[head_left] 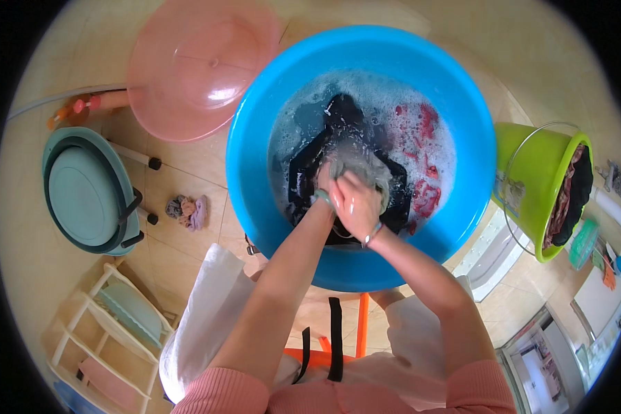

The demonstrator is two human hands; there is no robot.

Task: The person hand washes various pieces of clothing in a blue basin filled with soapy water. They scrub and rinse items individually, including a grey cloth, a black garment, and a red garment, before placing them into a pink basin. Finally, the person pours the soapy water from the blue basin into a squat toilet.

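Right hand clenched on grey cloth, left hand mostly hidden, its grip unclear

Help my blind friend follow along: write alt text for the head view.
The left hand and right hand work pale wet cloth over dark fabric in a blue basin of sudsy water, red cloth alongside. A pink basin and a green bucket sit nearby.

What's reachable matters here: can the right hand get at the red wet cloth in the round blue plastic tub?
Probably yes: just black wet fabric and suds separate the right hand from the red cloth.
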